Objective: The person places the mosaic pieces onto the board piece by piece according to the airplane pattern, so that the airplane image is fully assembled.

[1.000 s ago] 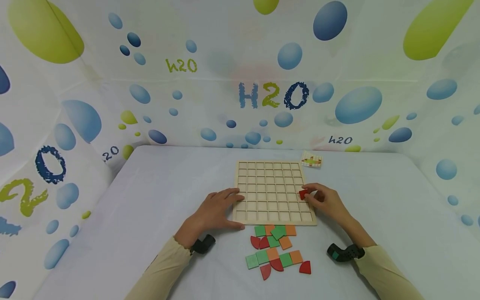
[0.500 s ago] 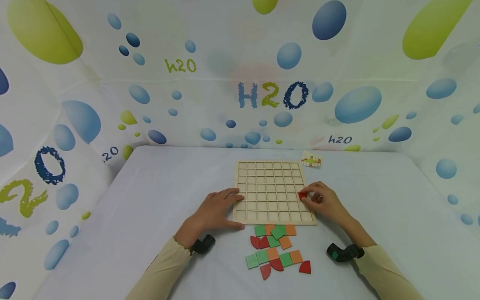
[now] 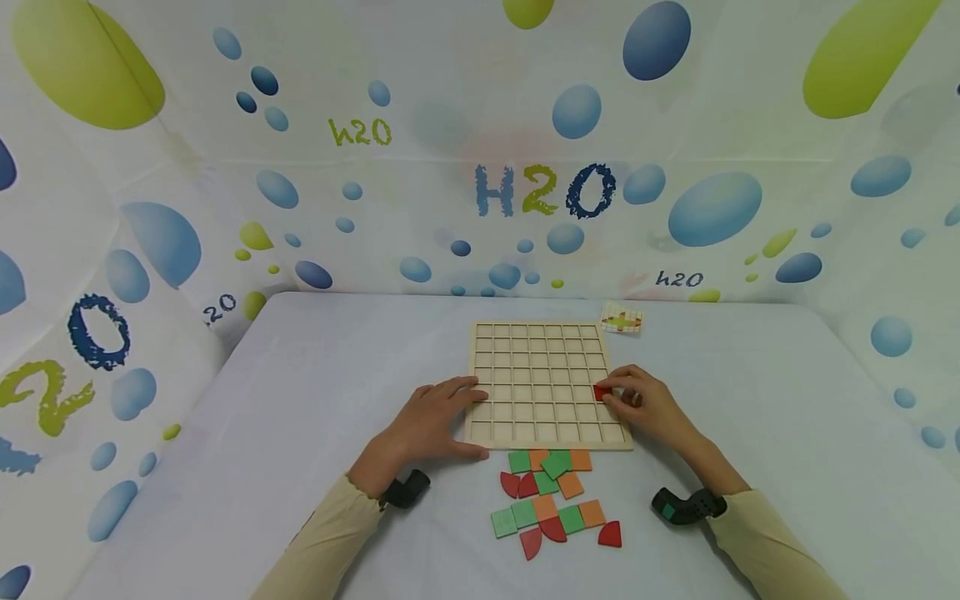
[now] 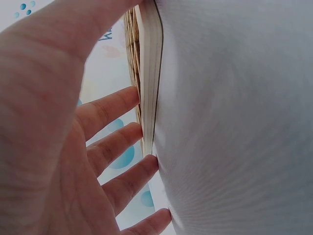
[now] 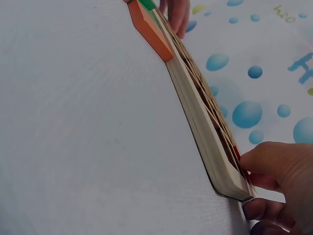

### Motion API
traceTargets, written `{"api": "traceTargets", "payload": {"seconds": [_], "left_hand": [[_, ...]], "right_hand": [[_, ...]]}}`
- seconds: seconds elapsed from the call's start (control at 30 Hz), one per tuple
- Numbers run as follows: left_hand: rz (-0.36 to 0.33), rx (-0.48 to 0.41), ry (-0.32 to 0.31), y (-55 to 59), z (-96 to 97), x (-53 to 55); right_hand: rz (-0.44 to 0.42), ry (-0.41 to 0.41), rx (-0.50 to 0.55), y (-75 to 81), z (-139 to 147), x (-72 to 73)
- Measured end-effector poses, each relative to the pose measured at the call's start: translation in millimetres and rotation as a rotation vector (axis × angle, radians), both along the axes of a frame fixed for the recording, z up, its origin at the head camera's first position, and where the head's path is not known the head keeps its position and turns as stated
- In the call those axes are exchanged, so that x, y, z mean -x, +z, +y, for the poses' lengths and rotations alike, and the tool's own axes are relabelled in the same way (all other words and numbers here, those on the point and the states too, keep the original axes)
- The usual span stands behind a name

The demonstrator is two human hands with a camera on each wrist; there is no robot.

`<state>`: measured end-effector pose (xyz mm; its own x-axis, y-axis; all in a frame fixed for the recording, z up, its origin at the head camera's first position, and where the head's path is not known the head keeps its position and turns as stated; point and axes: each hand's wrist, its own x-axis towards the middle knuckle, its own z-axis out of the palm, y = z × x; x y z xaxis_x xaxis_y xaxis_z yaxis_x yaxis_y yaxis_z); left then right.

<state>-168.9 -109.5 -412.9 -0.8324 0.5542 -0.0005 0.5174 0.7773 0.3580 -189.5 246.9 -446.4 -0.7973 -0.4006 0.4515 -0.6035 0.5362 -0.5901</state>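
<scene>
A wooden grid board (image 3: pixel 540 410) with raised square cells lies flat on the table. My right hand (image 3: pixel 651 402) pinches a small red tile (image 3: pixel 601 392) between thumb and fingers at the board's right-hand column. The fingertips partly cover the tile, so its full shape is hidden; only a red sliver (image 5: pixel 235 152) shows in the right wrist view. My left hand (image 3: pixel 433 418) rests at the board's left side with its fingers spread and fairly straight. In the left wrist view, fingertips (image 4: pixel 133 131) touch the board's side (image 4: pixel 151 83).
In front of the board lie loose tiles: several green squares (image 3: pixel 504 523), orange squares (image 3: pixel 571 485) and red quarter-circles (image 3: pixel 611 534). A small printed card (image 3: pixel 622 319) lies beyond the board's far right corner. A patterned backdrop (image 3: pixel 420 208) stands behind the white table (image 3: pixel 360 350).
My right hand has shifted slightly left with the red tile, which now sits lower and further in over the right-hand column. My left hand and the loose tiles stay put.
</scene>
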Motion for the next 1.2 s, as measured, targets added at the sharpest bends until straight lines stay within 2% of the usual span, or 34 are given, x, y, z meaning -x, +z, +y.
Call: {"api": "traceTargets", "payload": {"seconds": [0.67, 0.93, 1.2], "left_hand": [[-0.003, -0.013, 0.001, 1.3, 0.4, -1.1], [0.001, -0.012, -0.004, 1.5, 0.1, -1.1], [0.002, -0.017, -0.006, 2.8, 0.3, -1.9]], "right_hand": [[-0.008, -0.009, 0.037, 4.4, 2, -1.1], [-0.024, 0.040, 0.051, 5.7, 2, -0.9], [-0.026, 0.094, 0.033, 17.9, -5, -8.0]]}}
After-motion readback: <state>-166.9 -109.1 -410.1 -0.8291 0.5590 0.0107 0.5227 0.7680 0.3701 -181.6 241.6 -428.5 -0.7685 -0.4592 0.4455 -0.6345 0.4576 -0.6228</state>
